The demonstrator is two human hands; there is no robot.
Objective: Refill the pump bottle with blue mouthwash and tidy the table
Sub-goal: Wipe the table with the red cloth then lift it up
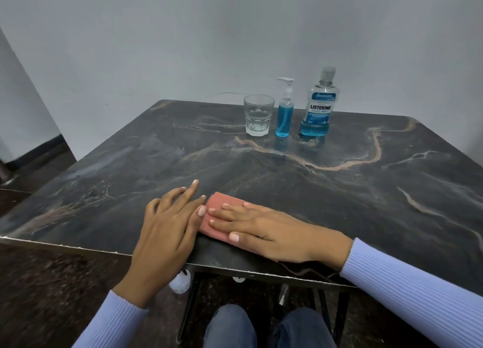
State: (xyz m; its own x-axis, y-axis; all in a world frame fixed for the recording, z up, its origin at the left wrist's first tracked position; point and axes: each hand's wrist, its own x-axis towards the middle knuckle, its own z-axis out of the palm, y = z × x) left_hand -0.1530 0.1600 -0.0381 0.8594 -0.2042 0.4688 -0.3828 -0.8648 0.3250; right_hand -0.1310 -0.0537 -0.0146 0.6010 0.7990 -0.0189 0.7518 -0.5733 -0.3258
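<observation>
Table (339,190): cloth (219,217) under right hand (264,230).

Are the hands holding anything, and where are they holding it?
Nothing is gripped. The right hand lies flat on top of the folded pink cloth, pressing it to the table. The left hand rests open beside it.

The person wears a long-sleeved top in pale lavender-blue, a fine ribbed knit whose lines run along each arm. The left sleeve (115,321) ends in a snug cuff at the wrist, and the right sleeve (407,287) does the same, its ribbing plainly visible across the forearm. Both the left hand (167,232) and the right hand (264,230) are bare, with short, pale nails. Blue denim trousers (264,329) cover the knees below.
</observation>
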